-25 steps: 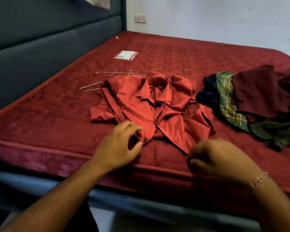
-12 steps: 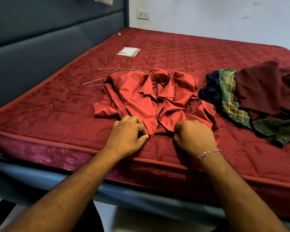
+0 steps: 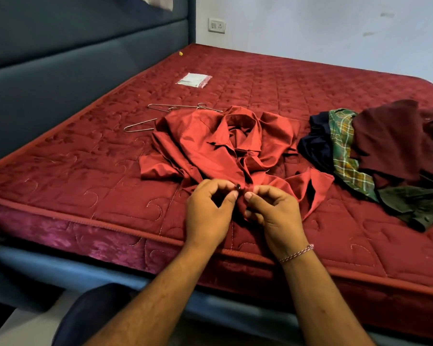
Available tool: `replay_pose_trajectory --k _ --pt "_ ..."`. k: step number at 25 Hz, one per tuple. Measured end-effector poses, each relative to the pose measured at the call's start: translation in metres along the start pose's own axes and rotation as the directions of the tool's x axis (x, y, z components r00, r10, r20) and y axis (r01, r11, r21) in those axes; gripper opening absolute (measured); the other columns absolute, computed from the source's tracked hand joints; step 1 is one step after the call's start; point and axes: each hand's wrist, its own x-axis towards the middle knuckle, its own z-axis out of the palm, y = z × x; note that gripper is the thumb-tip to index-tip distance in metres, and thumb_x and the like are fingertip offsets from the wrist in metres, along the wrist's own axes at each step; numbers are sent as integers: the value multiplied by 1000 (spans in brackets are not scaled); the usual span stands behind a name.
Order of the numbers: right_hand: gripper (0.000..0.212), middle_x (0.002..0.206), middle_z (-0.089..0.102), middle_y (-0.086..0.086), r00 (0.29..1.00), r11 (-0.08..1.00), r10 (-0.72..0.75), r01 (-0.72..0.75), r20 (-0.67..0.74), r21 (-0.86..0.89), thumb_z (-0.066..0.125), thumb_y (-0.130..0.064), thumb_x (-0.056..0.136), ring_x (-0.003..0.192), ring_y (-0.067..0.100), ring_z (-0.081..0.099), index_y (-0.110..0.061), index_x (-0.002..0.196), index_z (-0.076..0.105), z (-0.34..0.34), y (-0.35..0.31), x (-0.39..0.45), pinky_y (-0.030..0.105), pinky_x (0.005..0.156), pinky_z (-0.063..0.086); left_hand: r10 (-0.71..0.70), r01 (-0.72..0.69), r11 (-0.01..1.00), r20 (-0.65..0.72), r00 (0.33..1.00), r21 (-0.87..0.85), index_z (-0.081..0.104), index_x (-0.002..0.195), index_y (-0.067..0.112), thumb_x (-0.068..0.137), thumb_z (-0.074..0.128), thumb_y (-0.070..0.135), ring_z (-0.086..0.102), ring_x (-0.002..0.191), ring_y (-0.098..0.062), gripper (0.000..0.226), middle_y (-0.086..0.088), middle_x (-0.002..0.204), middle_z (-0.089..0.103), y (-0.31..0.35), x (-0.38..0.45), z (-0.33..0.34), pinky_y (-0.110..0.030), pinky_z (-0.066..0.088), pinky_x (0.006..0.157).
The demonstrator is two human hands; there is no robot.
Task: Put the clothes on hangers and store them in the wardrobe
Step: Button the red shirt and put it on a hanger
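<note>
Rust-red satin shirt (image 3: 210,148), unhung: left hand (image 3: 208,208) and right hand (image 3: 273,211) pinch its button placket (wire hangers (image 3: 145,126) beyond, clothes pile (image 3: 385,151) rightward await).

A red quilted mattress (image 3: 298,78) fills most of the view, lying on a blue-grey bed frame (image 3: 135,273); a padded dark blue headboard (image 3: 73,58) rises along its left side; behind stands a white wall (image 3: 322,28), scuffed in places, with a white socket (image 3: 216,25) near the corner.
</note>
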Motion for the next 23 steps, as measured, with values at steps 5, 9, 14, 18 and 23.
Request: replay_pose_trajectory --k 5,9,14,18,23 --pt "13 78 72 11 1000 1000 -25 25 -16 5 74 3 86 66 22 64 -10 88 75 -4 11 -4 27 62 60 59 -63 997 105 993 36 76 91 24 83 77 22 68 94 -9 8 13 92 71 -11 -11 -2 -37 55 88" --pt "22 78 73 10 999 998 -41 41 0 -46 75 2 87 65 26 64 -19 79 78 -3 11 -6 28 60 60 36 -37 999 42 998 20 76 83 25 84 79 19 68 87 -8 6 13 87 71 -4 -9 1 -33 55 82" --pt "10 81 73 12 995 990 -99 102 27 -99 75 1 87 71 26 65 -9 90 75 -4 16 -7 32 66 59 41 -41 999 -14 999 2 76 81 23 84 79 15 68 86 -9 9 12 85 71 -7 -9 1 -33 55 81" --pt "9 84 74 14 990 981 -137 141 39 -134 76 0 86 72 25 65 -3 95 75 -6 18 -6 32 68 58 77 -77 997 15 997 15 76 82 23 85 78 16 68 89 -12 8 13 86 71 -8 -13 -1 -40 56 83" --pt "15 79 73 12 992 984 -120 125 45 -129 64 6 95 70 19 70 -6 94 74 -7 21 -5 28 67 62 30 -30 999 3 1000 32 76 80 28 84 77 21 69 87 -9 8 13 84 72 -10 -13 1 -41 56 83"
